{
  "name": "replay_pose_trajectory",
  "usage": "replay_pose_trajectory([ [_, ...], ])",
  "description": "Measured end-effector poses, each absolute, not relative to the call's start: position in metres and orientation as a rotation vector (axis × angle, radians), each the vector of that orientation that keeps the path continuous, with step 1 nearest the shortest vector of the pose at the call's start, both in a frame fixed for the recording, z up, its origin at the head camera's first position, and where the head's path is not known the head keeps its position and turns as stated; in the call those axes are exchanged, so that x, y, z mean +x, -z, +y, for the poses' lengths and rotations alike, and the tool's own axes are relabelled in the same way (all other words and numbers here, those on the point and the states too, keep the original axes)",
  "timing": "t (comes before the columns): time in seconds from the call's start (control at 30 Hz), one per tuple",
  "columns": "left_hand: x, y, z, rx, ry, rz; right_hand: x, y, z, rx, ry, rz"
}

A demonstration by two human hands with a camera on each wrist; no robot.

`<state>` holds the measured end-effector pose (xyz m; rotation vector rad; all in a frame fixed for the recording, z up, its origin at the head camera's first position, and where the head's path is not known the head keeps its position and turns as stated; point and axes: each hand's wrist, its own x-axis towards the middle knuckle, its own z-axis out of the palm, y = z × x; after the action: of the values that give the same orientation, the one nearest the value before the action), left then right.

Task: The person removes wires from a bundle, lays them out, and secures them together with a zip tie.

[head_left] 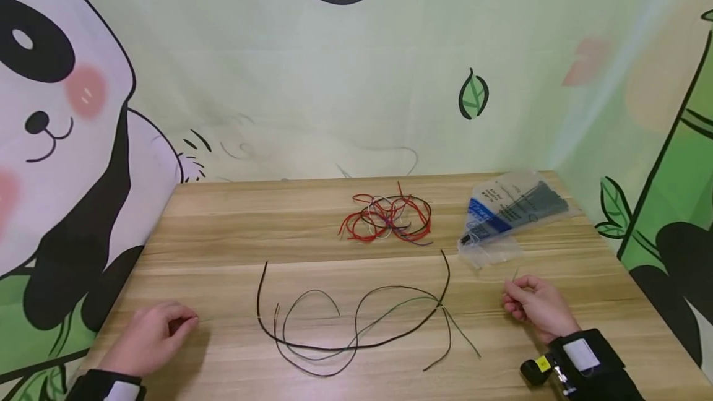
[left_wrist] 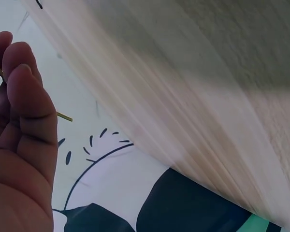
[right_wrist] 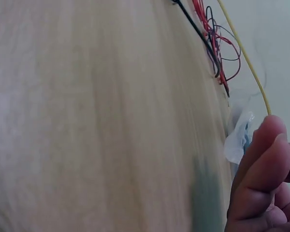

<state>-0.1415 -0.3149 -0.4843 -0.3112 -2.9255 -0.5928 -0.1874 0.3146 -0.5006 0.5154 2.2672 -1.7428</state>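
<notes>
While it's too faint in the head view to tell if it's one piece, yellow wire (right_wrist: 244,48) shows in both the L hand (head_left: 147,339) and the R hand (head_left: 540,308). L hand pinches it at the table's (head_left: 211,234) L side, w/ a short end poking out past the fingers; R hand has it b/w thumb & fingertip at the R side, near the bag (head_left: 490,224). On the table b/w hands: black wire (head_left: 259,296) in a wide U, crossing a thinner dark wire (head_left: 323,377) & a green wire (head_left: 461,330). Farther back, L of bag: red bundle (head_left: 362,238) w/ some other colours.
</notes>
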Motion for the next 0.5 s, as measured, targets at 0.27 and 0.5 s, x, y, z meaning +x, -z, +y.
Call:
replay_pose_trajectory([
  [0.27,-0.151,0.491,-0.308,-0.311,0.579,-2.998,-0.189,0.506,0.311,0.466,1.583,2.319],
  [0.5,-0.157,0.493,-0.301,-0.261,0.638,-3.121,-0.191,0.507,0.307,0.446,1.509,2.360],
])
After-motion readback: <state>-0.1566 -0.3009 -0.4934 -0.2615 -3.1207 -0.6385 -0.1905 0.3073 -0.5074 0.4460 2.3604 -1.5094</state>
